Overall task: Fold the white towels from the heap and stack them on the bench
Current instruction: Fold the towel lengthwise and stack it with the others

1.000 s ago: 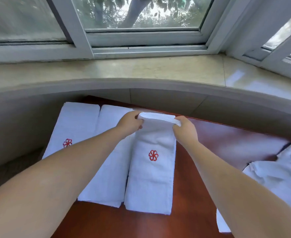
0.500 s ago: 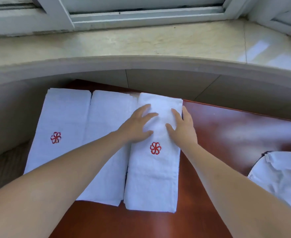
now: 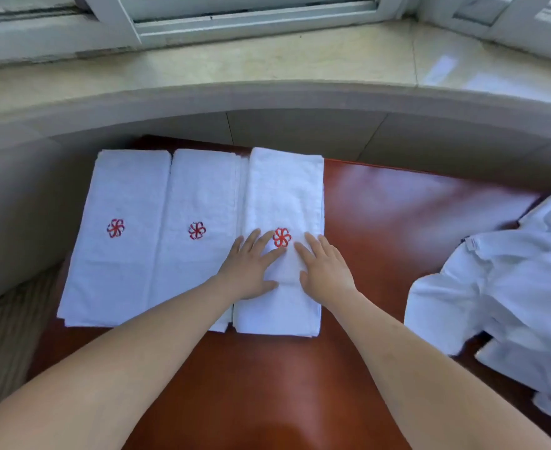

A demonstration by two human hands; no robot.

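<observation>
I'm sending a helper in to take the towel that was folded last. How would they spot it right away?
Look at the reddish-brown bench under the curved window ledge, where three folded white towels lie side by side. It is the rightmost folded towel, nearest the loose heap. Only this one has the left hand and right hand flat on it, flanking its red flower emblem.

We see a curved beige marble windowsill point(image 3: 267, 64) under white window frames point(image 3: 251, 17), daylight glaring off the stone at right. Below it, grey wall panels point(image 3: 300, 131). Glossy reddish-brown wooden surface point(image 3: 397, 216) in front; striped grey-brown carpet point(image 3: 4, 345) at left.
</observation>
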